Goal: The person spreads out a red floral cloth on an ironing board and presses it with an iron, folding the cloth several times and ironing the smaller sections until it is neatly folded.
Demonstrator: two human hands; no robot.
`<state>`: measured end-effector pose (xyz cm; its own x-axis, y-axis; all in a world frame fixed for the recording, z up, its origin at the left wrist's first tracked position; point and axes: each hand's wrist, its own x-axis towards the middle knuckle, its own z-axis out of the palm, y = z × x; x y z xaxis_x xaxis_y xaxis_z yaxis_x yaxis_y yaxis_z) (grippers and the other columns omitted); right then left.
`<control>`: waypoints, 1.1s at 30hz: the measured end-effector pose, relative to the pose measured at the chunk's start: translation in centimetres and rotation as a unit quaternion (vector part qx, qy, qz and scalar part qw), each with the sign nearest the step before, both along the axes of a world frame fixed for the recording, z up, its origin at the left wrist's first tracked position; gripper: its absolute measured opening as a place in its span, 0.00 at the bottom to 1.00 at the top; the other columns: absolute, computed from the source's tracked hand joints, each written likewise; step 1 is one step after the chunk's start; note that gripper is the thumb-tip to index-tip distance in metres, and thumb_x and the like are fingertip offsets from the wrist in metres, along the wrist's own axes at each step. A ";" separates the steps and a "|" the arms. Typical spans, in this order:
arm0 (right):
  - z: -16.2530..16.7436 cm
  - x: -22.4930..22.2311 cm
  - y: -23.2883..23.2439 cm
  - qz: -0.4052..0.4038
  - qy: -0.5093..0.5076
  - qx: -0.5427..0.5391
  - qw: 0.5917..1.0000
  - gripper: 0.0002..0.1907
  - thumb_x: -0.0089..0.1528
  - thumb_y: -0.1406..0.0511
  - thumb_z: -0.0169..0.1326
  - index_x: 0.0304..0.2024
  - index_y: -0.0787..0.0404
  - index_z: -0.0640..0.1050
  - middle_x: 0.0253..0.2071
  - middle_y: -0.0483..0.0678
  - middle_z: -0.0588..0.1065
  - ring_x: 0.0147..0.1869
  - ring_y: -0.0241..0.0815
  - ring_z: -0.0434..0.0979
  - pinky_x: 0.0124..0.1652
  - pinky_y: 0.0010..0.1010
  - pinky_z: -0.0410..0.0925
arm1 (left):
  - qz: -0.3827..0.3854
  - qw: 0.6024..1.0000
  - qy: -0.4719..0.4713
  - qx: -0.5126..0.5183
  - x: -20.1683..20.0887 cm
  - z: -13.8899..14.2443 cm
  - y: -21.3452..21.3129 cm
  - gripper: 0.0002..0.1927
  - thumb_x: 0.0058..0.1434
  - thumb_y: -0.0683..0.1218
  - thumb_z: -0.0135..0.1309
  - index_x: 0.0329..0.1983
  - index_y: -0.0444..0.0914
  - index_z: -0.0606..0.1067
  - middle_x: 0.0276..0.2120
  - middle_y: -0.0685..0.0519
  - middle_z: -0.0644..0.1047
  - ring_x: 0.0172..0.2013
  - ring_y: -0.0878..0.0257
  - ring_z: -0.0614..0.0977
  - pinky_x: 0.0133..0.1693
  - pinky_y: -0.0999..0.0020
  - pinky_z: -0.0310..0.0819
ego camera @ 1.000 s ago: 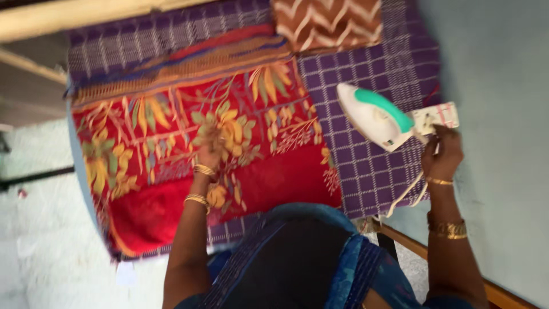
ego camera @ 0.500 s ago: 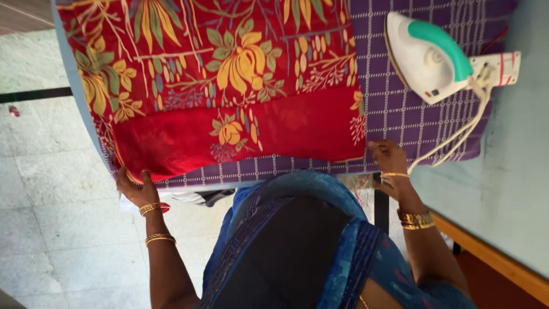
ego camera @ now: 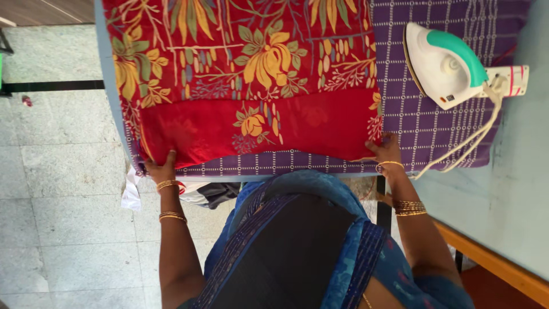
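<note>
Two hands on one red floral cloth (ego camera: pixel 246 86): my left hand (ego camera: pixel 162 169) pinches its near left corner, my right hand (ego camera: pixel 386 151) presses closed on its near right corner, fingers curled over the hem. Cloth's long axis runs straight between my grips, body spreading away from both across the purple checked pad (ego camera: pixel 434 123). White-and-green iron (ego camera: pixel 443 66) stands beyond my right hand, nearer it than my left.
</note>
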<state>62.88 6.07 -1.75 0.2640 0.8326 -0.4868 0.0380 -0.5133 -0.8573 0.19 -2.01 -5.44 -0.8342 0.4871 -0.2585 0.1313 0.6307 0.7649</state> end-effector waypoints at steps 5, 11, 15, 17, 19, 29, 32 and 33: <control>4.0 -0.4 3.1 -0.068 0.224 -0.028 0.972 0.22 0.58 0.74 0.56 0.52 0.60 0.63 0.49 0.52 0.73 0.48 0.53 0.82 0.34 0.60 0.75 | 0.023 0.991 -0.016 0.133 -0.4 2.4 1.4 0.42 0.55 0.45 0.72 0.67 0.35 0.61 0.60 0.41 0.72 0.53 0.51 0.78 0.49 0.62 0.72; 5.3 -1.6 10.4 -0.104 0.210 0.045 0.971 0.18 0.67 0.72 0.55 0.57 0.58 0.66 0.50 0.55 0.75 0.46 0.51 0.82 0.38 0.42 0.78 | 0.101 0.928 -0.258 0.250 -1.9 6.0 9.7 0.32 0.58 0.40 0.64 0.63 0.49 0.65 0.56 0.51 0.76 0.35 0.58 0.84 0.23 0.71 0.78; 5.4 -3.6 12.9 -0.077 0.116 -0.010 0.990 0.16 0.69 0.68 0.55 0.59 0.58 0.69 0.49 0.52 0.77 0.36 0.41 0.75 0.33 0.31 0.75 | 0.066 0.934 -0.258 0.240 0.0 5.2 13.9 0.23 0.63 0.37 0.59 0.60 0.45 0.71 0.47 0.47 0.75 0.26 0.58 0.77 0.19 0.69 0.75; 5.4 -3.8 13.0 -0.077 0.072 -0.016 0.994 0.16 0.71 0.66 0.51 0.61 0.58 0.69 0.47 0.52 0.76 0.36 0.42 0.78 0.35 0.31 0.77 | 0.056 0.936 -0.262 0.227 0.5 4.9 14.6 0.20 0.65 0.37 0.58 0.59 0.44 0.73 0.45 0.46 0.76 0.26 0.61 0.78 0.20 0.69 0.77; 5.8 -3.6 12.6 0.001 -0.085 0.055 0.995 0.13 0.75 0.66 0.51 0.61 0.63 0.72 0.47 0.56 0.75 0.37 0.43 0.74 0.36 0.35 0.70 | 0.044 0.936 -0.253 0.240 0.8 4.6 14.7 0.18 0.64 0.37 0.57 0.55 0.45 0.74 0.48 0.51 0.78 0.29 0.63 0.83 0.20 0.69 0.80; 6.7 -3.4 14.5 0.217 -0.387 0.235 0.865 0.46 0.49 0.79 0.58 0.70 0.60 0.64 0.66 0.62 0.69 0.67 0.64 0.68 0.61 0.45 0.67 | -0.149 0.895 -0.243 0.343 -0.8 4.7 14.5 0.47 0.56 0.33 0.60 0.73 0.50 0.51 0.53 0.41 0.77 0.48 0.52 0.84 0.43 0.61 0.86; 6.5 -3.6 16.4 0.242 -0.418 0.254 0.838 0.44 0.53 0.81 0.53 0.72 0.57 0.64 0.66 0.58 0.71 0.71 0.63 0.69 0.69 0.46 0.65 | -0.179 0.950 -0.060 0.249 -1.1 4.4 14.0 0.45 0.58 0.35 0.65 0.74 0.45 0.56 0.59 0.42 0.73 0.54 0.51 0.79 0.47 0.58 0.84; 6.4 -3.7 17.0 0.256 -0.448 0.236 0.824 0.46 0.51 0.82 0.54 0.72 0.56 0.64 0.67 0.59 0.70 0.69 0.64 0.69 0.68 0.46 0.65 | -0.169 0.960 -0.053 0.216 -1.0 4.3 13.8 0.43 0.57 0.38 0.65 0.73 0.45 0.58 0.58 0.42 0.73 0.52 0.51 0.80 0.46 0.58 0.83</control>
